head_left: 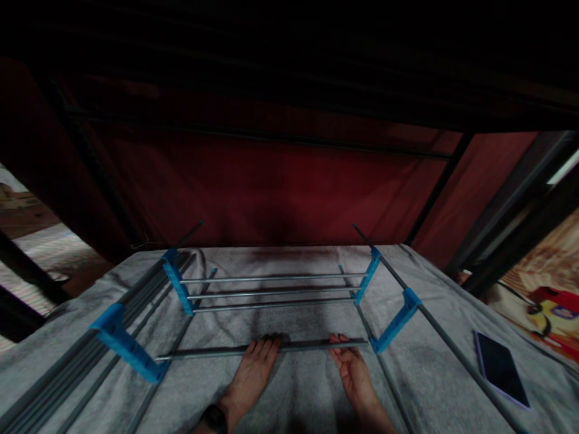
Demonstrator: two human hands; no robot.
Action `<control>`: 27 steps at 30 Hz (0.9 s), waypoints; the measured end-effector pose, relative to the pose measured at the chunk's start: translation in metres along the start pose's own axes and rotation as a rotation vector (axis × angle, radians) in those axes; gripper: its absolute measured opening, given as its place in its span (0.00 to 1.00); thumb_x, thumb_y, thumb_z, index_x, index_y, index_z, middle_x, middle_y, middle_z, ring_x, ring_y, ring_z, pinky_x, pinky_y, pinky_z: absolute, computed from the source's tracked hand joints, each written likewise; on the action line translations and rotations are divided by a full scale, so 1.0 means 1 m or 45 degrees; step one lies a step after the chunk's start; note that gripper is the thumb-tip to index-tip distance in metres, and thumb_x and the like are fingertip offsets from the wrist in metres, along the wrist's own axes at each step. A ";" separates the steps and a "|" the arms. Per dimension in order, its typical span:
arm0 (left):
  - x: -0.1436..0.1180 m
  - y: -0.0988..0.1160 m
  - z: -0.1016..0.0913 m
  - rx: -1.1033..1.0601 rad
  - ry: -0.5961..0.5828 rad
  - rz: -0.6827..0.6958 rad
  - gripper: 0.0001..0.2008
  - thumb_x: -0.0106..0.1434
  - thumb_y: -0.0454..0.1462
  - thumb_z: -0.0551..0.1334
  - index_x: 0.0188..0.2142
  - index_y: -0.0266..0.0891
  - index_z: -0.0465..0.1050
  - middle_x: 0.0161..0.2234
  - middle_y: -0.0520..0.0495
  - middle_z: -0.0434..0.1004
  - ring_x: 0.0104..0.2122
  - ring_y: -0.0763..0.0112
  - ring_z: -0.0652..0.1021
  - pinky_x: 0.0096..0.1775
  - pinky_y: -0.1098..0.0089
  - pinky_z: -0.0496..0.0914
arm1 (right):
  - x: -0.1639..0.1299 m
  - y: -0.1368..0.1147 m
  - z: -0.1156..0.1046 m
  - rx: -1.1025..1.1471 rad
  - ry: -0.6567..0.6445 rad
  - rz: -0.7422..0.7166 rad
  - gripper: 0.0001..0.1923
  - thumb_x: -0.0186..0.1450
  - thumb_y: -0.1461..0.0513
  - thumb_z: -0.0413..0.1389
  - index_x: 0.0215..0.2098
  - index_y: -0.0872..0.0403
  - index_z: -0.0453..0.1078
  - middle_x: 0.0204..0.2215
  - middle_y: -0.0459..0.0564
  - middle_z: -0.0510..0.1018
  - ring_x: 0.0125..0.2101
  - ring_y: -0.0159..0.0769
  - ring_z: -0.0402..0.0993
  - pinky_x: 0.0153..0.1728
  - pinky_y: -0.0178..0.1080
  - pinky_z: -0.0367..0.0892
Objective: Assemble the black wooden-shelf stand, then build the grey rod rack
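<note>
My left hand [257,367], a dark watch at its wrist, lies over the middle of a grey metal tube [208,351] with the fingers curled across it. Closer to the tube's right end, my right hand [353,367] holds it from below between the fingers. The tube spans a rack frame, from the near left blue plastic bracket [129,343] to the near right blue bracket [395,322]. Whether either end sits in its bracket I cannot tell. Farther back, three crossbars [271,293] join the far left bracket [178,280] and the far right bracket [367,277].
Several loose tubes [58,374] lie along the left side. The long right side tube [447,340] runs toward me. A phone [502,367] rests on the grey blanket [298,404] at right. Behind stands a red cloth panel [271,193] with dark frame bars.
</note>
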State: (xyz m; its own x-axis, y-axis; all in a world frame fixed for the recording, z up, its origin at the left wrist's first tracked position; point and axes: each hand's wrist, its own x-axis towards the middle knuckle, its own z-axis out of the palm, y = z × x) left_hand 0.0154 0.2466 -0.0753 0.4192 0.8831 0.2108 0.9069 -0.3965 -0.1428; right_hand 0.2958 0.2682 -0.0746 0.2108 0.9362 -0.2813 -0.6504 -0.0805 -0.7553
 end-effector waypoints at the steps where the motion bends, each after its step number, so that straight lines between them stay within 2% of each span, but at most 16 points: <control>1: 0.000 0.000 0.000 -0.003 0.005 0.002 0.32 0.61 0.20 0.47 0.62 0.38 0.64 0.55 0.42 0.75 0.54 0.59 0.74 0.56 0.53 0.68 | 0.000 0.000 0.001 0.001 0.007 -0.007 0.16 0.44 0.63 0.66 0.33 0.49 0.78 0.38 0.55 0.83 0.44 0.46 0.80 0.55 0.49 0.70; 6: 0.000 0.001 -0.001 -0.018 0.048 -0.001 0.30 0.62 0.21 0.47 0.60 0.39 0.66 0.52 0.43 0.76 0.52 0.61 0.75 0.55 0.54 0.68 | -0.002 -0.001 0.004 0.003 0.022 -0.013 0.14 0.45 0.61 0.65 0.32 0.49 0.77 0.37 0.53 0.83 0.44 0.48 0.80 0.58 0.55 0.67; 16: -0.001 0.000 0.002 -0.054 0.041 -0.002 0.32 0.61 0.21 0.46 0.63 0.40 0.62 0.54 0.42 0.75 0.54 0.60 0.74 0.57 0.53 0.67 | 0.001 0.002 0.000 0.016 0.015 0.018 0.16 0.43 0.65 0.64 0.32 0.49 0.78 0.37 0.52 0.83 0.44 0.46 0.80 0.57 0.51 0.69; 21: 0.000 0.002 -0.002 -0.029 0.016 -0.020 0.31 0.61 0.21 0.47 0.61 0.40 0.65 0.54 0.42 0.75 0.53 0.59 0.75 0.56 0.53 0.67 | 0.002 0.003 -0.003 -0.011 0.001 0.004 0.17 0.41 0.66 0.62 0.30 0.46 0.76 0.37 0.52 0.83 0.45 0.47 0.80 0.56 0.51 0.68; 27: 0.001 0.003 -0.006 -0.044 0.033 -0.016 0.31 0.61 0.21 0.46 0.61 0.39 0.65 0.53 0.42 0.75 0.53 0.60 0.74 0.56 0.54 0.67 | 0.001 0.001 -0.002 0.003 0.013 0.001 0.15 0.42 0.64 0.65 0.30 0.47 0.75 0.37 0.54 0.83 0.43 0.48 0.80 0.54 0.51 0.70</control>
State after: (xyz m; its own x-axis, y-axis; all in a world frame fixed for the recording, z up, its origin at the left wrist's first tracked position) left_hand 0.0185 0.2452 -0.0701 0.4084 0.8814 0.2376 0.9128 -0.3941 -0.1068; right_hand 0.2970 0.2683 -0.0770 0.2174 0.9326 -0.2882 -0.6526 -0.0807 -0.7534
